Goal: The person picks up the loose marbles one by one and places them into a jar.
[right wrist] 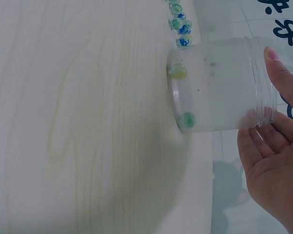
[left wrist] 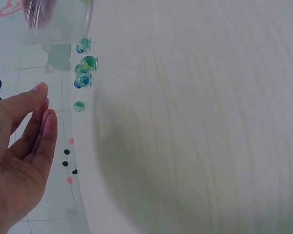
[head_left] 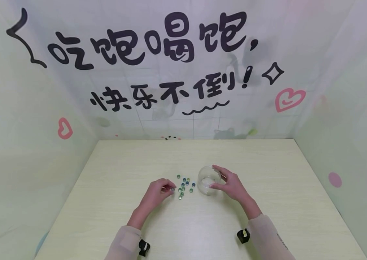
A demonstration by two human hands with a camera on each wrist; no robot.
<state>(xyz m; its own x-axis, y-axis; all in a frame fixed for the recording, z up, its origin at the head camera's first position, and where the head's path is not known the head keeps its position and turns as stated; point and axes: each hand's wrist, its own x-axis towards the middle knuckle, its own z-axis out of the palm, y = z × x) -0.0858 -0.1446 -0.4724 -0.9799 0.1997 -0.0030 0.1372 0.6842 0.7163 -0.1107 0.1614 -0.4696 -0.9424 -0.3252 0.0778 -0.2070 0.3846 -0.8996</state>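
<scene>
My left hand, palm toward the left wrist camera, pinches a small glass marble between thumb and fingertips. In the left wrist view the fingers mostly hide it. Just to the right, several blue and green glass marbles lie loose on the table. Beside them stands a clear jar, upright and lidless. My right hand grips it near the rim, thumb on one side and fingers on the other. In the right wrist view, a yellowish marble and a green marble show through the jar's wall near its base.
The pale wood-grain table runs back to a printed curtain with black lettering. Curtain walls also stand at the left and right sides. Black wrist cameras sit by the sleeves, low over the table.
</scene>
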